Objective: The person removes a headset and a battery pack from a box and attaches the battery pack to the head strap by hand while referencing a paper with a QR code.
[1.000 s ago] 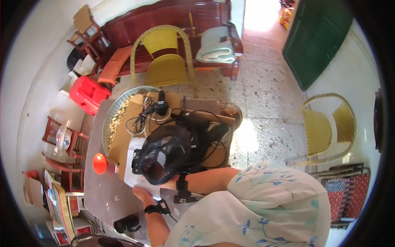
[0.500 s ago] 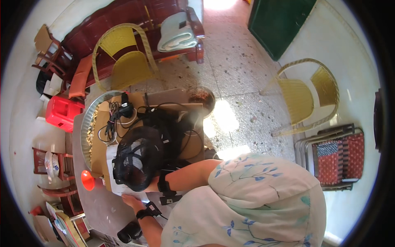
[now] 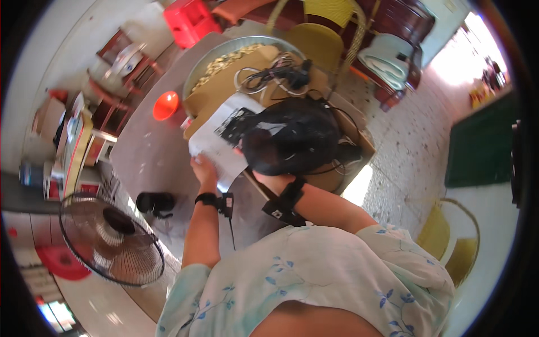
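My left hand (image 3: 205, 169) pinches the lower edge of a white sheet of paper (image 3: 216, 145), over the near side of the table. My right hand (image 3: 270, 180) reaches in under a black, rounded, cap-like thing with mesh (image 3: 292, 137) and grips it; most of its fingers are hidden. The black thing overlaps the paper's right part and covers much of an open cardboard box (image 3: 359, 160). Dark, blurred marks show at the paper's upper right. Black and white cables (image 3: 275, 78) lie coiled on a cardboard flap beyond. Both wrists wear black straps with small devices.
A round metal tray (image 3: 210, 59) with pale pieces stands behind the cardboard on the grey table (image 3: 146, 151). An orange bowl (image 3: 166, 105) and a black cylinder (image 3: 154, 203) stand left. A fan (image 3: 112, 241) is close at lower left; yellow chairs (image 3: 320, 45) stand beyond.
The view has swung left and down, bringing the fan into sight. The black thing has shifted rightward off the paper, showing more of the sheet. My left hand stays at the paper's edge.
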`<state>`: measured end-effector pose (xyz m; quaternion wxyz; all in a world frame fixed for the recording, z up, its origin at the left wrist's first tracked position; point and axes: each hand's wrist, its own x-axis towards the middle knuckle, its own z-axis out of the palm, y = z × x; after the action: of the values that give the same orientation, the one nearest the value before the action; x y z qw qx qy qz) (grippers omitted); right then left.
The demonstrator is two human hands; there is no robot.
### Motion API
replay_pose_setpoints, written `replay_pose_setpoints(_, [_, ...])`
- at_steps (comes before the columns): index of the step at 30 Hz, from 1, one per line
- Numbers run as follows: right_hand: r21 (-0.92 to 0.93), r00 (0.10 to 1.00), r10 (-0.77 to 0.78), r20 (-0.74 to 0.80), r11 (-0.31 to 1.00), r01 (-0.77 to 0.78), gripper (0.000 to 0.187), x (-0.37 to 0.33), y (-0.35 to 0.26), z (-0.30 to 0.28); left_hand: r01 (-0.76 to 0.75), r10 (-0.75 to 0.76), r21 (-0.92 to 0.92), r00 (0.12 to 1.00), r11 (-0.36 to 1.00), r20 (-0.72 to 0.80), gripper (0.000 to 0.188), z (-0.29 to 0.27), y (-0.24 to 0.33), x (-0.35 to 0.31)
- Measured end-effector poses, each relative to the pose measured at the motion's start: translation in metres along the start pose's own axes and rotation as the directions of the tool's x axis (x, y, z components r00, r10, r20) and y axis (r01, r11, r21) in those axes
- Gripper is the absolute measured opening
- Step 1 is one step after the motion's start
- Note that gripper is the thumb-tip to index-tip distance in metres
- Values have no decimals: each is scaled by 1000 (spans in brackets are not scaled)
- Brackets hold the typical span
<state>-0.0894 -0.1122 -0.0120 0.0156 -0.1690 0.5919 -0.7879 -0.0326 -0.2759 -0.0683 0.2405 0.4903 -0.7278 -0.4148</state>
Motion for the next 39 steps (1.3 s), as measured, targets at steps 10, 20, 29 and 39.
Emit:
replay_pose_setpoints(10, [695,870,467,160,572,-435,18,0,-12,-2,-436,457,604,880,667,130,53,-29,61,-26])
replay_pose_setpoints(20, [551,866,484,129,691,-468,22,9,1,11,-596,552,531,791,602,263,60,-30,55,-23])
replay_pose_setpoints(29, [137,949,303,85,940,-313,44,0,11,35,-778,722,199,627,595,293,69,-30,65,-18])
replay_pose_setpoints(39, [599,901,199,385,689,-409,29,10,-3,7,-655,646,-51,725,754,239,56,-13,52,-9])
